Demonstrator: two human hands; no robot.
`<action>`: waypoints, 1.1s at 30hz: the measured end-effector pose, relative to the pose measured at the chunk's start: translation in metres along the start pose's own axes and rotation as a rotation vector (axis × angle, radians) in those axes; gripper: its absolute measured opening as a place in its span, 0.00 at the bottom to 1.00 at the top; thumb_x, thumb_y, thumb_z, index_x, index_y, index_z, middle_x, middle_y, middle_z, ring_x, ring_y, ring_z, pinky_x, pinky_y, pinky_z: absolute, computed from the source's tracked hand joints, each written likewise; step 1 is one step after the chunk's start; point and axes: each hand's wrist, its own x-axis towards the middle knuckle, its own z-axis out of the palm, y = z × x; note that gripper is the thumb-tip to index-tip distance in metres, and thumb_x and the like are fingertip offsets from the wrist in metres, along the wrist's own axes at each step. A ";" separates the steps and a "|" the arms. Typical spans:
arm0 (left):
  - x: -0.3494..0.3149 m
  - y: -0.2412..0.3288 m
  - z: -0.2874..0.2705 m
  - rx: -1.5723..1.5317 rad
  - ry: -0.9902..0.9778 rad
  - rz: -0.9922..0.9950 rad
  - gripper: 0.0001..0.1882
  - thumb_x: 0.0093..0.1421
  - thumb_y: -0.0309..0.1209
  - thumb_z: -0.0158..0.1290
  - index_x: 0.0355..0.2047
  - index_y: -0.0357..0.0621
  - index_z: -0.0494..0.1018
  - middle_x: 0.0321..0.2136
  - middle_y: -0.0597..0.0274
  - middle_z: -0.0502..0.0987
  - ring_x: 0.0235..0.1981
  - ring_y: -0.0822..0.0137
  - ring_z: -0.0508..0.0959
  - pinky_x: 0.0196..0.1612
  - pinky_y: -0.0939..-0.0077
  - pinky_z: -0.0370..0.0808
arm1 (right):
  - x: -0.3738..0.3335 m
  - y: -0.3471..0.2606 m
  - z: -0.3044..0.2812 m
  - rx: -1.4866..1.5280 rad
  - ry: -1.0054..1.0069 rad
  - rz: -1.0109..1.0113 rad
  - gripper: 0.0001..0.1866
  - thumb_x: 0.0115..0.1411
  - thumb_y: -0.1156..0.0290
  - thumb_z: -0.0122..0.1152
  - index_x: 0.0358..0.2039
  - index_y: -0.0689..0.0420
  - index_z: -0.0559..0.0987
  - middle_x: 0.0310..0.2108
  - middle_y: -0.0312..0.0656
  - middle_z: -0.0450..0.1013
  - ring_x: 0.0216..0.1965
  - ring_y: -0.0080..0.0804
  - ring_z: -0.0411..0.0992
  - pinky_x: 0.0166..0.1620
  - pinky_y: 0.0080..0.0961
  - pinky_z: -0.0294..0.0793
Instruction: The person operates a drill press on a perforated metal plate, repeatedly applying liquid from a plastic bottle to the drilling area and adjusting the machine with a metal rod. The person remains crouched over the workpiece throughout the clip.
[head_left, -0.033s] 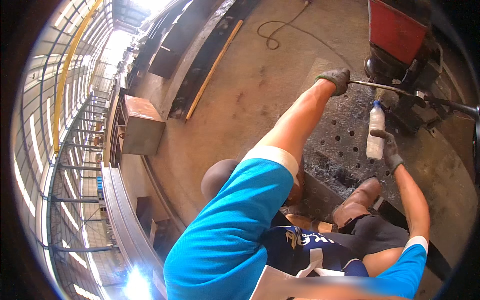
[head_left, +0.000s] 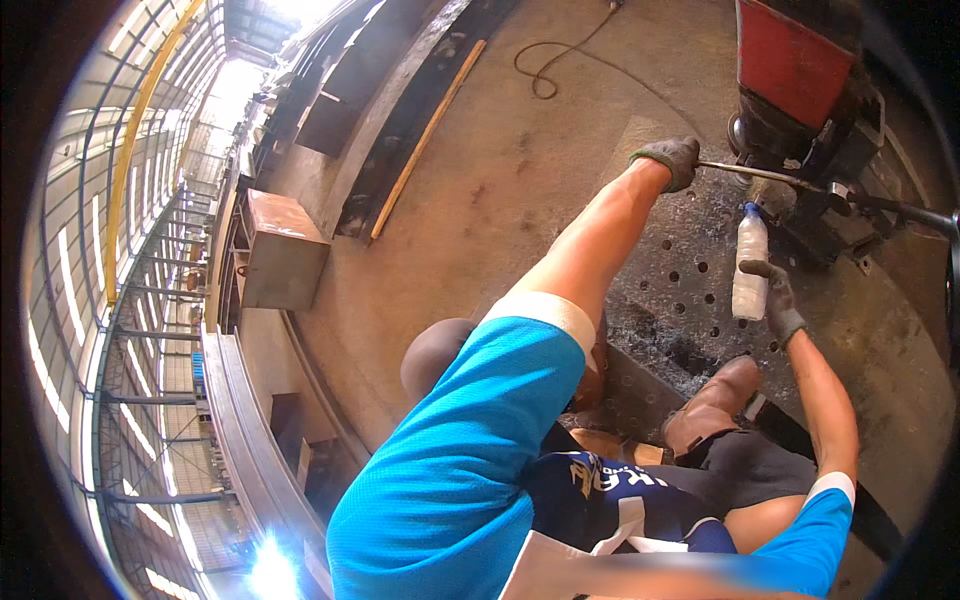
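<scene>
My left hand (head_left: 676,163), in a dark grey work glove, is closed around the end of a thin metal rod (head_left: 757,174). The rod runs to the right and meets a dark machine part. My right hand (head_left: 781,301), also gloved, grips the lower half of a clear plastic bottle (head_left: 752,245) with a blue cap and whitish contents. The bottle stands nearly upright in the picture, its cap just below the rod. Underneath lies a dark metal plate (head_left: 655,268) with several round holes. The glove hides part of the bottle's lower side.
A red hopper-like machine body (head_left: 790,65) rises beyond the rod. My brown boot (head_left: 728,390) rests by the plate's near edge. A cable (head_left: 545,72) curls on the floor. To the left are a metal cabinet (head_left: 287,265), long steel beams (head_left: 240,400) and a bright glare (head_left: 272,572).
</scene>
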 end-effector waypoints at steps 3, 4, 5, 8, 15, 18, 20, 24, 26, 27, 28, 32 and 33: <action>0.000 0.000 0.003 0.000 -0.001 -0.006 0.17 0.62 0.33 0.55 0.51 0.43 0.75 0.47 0.41 0.82 0.52 0.42 0.82 0.50 0.51 0.78 | 0.002 0.004 -0.003 -0.058 0.038 -0.008 0.18 0.51 0.62 0.73 0.40 0.58 0.84 0.31 0.38 0.78 0.26 0.32 0.78 0.34 0.31 0.83; -0.001 0.001 0.004 -0.020 -0.015 -0.011 0.17 0.62 0.33 0.55 0.51 0.43 0.75 0.48 0.41 0.82 0.52 0.43 0.82 0.50 0.51 0.78 | 0.003 0.008 -0.005 -0.108 0.028 -0.123 0.19 0.55 0.60 0.71 0.43 0.57 0.84 0.34 0.39 0.79 0.29 0.32 0.79 0.36 0.31 0.84; 0.001 0.001 0.003 -0.016 -0.020 -0.014 0.17 0.62 0.32 0.55 0.51 0.43 0.76 0.48 0.41 0.82 0.52 0.43 0.82 0.51 0.52 0.78 | 0.006 0.011 -0.009 -0.152 -0.029 -0.110 0.20 0.60 0.55 0.64 0.45 0.56 0.85 0.38 0.39 0.79 0.34 0.32 0.79 0.39 0.32 0.84; 0.004 0.000 0.002 -0.004 -0.021 0.009 0.17 0.61 0.32 0.55 0.51 0.43 0.77 0.47 0.41 0.83 0.51 0.44 0.82 0.50 0.52 0.79 | 0.012 0.021 -0.021 -0.253 -0.104 -0.104 0.27 0.70 0.46 0.51 0.50 0.53 0.85 0.46 0.39 0.80 0.43 0.32 0.79 0.47 0.34 0.83; 0.013 -0.005 -0.002 0.036 -0.048 0.062 0.15 0.60 0.30 0.55 0.47 0.41 0.78 0.44 0.42 0.84 0.48 0.43 0.84 0.46 0.51 0.80 | 0.026 0.030 -0.027 -0.160 -0.105 -0.156 0.23 0.68 0.51 0.54 0.50 0.54 0.85 0.42 0.39 0.80 0.38 0.32 0.80 0.43 0.33 0.84; 0.012 -0.005 -0.001 0.036 -0.062 0.099 0.17 0.65 0.34 0.51 0.51 0.40 0.75 0.45 0.40 0.83 0.49 0.42 0.84 0.47 0.48 0.78 | 0.025 0.025 -0.020 -0.151 -0.048 -0.081 0.19 0.64 0.55 0.59 0.47 0.53 0.86 0.38 0.38 0.80 0.35 0.32 0.80 0.40 0.31 0.84; 0.012 -0.005 -0.001 0.017 -0.034 0.042 0.17 0.62 0.31 0.54 0.51 0.42 0.76 0.47 0.41 0.83 0.51 0.44 0.83 0.49 0.50 0.79 | 0.023 0.021 -0.015 -0.093 -0.047 -0.032 0.19 0.63 0.55 0.60 0.46 0.52 0.87 0.37 0.37 0.80 0.34 0.32 0.80 0.39 0.31 0.84; 0.012 -0.005 0.003 0.005 0.000 0.059 0.18 0.67 0.35 0.49 0.53 0.40 0.75 0.49 0.37 0.82 0.52 0.41 0.82 0.52 0.47 0.77 | 0.020 0.023 -0.015 -0.141 0.010 0.036 0.18 0.62 0.55 0.61 0.45 0.51 0.87 0.37 0.37 0.80 0.31 0.32 0.79 0.38 0.32 0.84; 0.015 -0.007 0.005 0.065 -0.036 0.068 0.24 0.73 0.41 0.40 0.60 0.38 0.71 0.53 0.34 0.79 0.56 0.40 0.80 0.57 0.45 0.76 | 0.026 0.031 -0.021 -0.190 0.024 0.058 0.20 0.66 0.52 0.57 0.47 0.51 0.86 0.40 0.38 0.80 0.34 0.31 0.80 0.42 0.31 0.83; 0.018 -0.009 0.006 0.009 -0.086 0.034 0.23 0.72 0.41 0.42 0.58 0.39 0.71 0.52 0.35 0.80 0.56 0.38 0.80 0.56 0.45 0.76 | 0.032 0.034 -0.026 -0.181 0.030 0.095 0.23 0.70 0.49 0.52 0.49 0.52 0.86 0.42 0.39 0.80 0.37 0.31 0.80 0.45 0.30 0.83; 0.020 -0.010 0.008 0.080 -0.025 0.104 0.21 0.71 0.41 0.45 0.56 0.41 0.73 0.53 0.35 0.79 0.55 0.36 0.79 0.57 0.45 0.75 | 0.033 0.042 -0.033 -0.201 -0.053 -0.029 0.26 0.70 0.45 0.52 0.50 0.53 0.86 0.42 0.39 0.81 0.38 0.31 0.80 0.45 0.30 0.83; 0.029 -0.013 0.012 0.117 -0.027 0.119 0.23 0.70 0.37 0.44 0.61 0.41 0.69 0.54 0.36 0.79 0.56 0.36 0.79 0.59 0.45 0.75 | 0.053 0.067 -0.055 -0.391 -0.087 -0.278 0.45 0.62 0.22 0.45 0.49 0.52 0.87 0.42 0.40 0.81 0.42 0.30 0.79 0.50 0.31 0.80; 0.032 -0.013 0.012 0.159 -0.055 0.111 0.22 0.69 0.39 0.46 0.59 0.43 0.70 0.52 0.36 0.80 0.55 0.35 0.79 0.57 0.45 0.75 | 0.057 0.072 -0.059 -0.472 -0.063 -0.353 0.50 0.59 0.17 0.43 0.48 0.52 0.87 0.42 0.40 0.81 0.43 0.30 0.78 0.52 0.31 0.79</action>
